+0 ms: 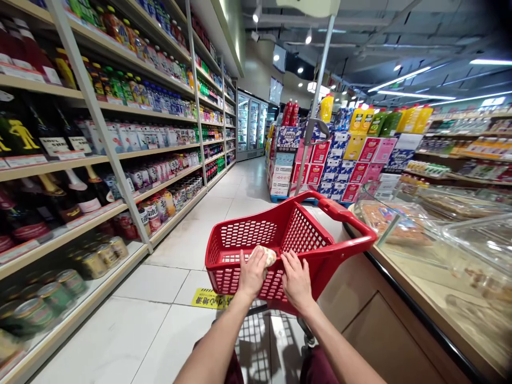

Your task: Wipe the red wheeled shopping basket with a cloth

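Note:
A red plastic shopping cart [276,224] stands in front of me, seen from its side, its handle to the right. My left hand [253,274] presses a folded, pale patterned cloth [268,255] against the near rim of the basket. Its fingers are closed over the cloth, which sticks out on the right side of the hand. Close by on the same rim, my right hand [296,278] grips the edge with its fingers bent over it. The fingertips of both hands reach the inner side of the basket.
Shelves of bottles and cans [152,133] line the left side. To the right runs a glass display counter [384,234] with packaged food. Stacked drink cartons [340,160] rise behind the cart beside a metal pole [322,69]. A yellow floor sticker [210,298] lies below the basket.

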`<state>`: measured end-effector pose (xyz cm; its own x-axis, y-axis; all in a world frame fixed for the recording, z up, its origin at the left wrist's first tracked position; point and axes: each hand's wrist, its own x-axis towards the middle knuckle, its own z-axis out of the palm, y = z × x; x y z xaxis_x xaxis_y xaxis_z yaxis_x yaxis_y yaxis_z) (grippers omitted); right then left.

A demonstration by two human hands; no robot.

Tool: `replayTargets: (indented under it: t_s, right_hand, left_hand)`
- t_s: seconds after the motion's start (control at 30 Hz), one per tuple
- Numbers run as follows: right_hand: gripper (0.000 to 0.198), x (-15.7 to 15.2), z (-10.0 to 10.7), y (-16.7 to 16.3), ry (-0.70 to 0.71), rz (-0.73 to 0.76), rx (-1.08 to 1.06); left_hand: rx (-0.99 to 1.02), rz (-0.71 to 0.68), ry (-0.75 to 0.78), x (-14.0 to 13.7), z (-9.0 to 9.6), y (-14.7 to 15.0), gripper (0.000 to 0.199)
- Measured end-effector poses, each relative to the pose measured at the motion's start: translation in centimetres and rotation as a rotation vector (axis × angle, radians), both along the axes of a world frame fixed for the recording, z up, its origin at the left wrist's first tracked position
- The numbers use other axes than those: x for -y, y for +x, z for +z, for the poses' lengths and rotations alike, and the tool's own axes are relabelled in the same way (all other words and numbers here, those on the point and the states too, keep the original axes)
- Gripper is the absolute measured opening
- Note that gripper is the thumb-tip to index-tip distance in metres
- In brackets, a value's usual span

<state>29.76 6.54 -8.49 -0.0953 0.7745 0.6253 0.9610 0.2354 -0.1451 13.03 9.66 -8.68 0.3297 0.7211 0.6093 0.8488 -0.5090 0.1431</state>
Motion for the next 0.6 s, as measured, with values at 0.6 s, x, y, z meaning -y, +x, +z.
replayTargets:
  t_s: [0.6]
  right_hand:
    - [0.049,-0.1,0.0,0.9,0.008,0.027,-0.011]
  left_hand:
    - [-0.031,0.128,0.046,0.5,-1.0,-9.0,0.040]
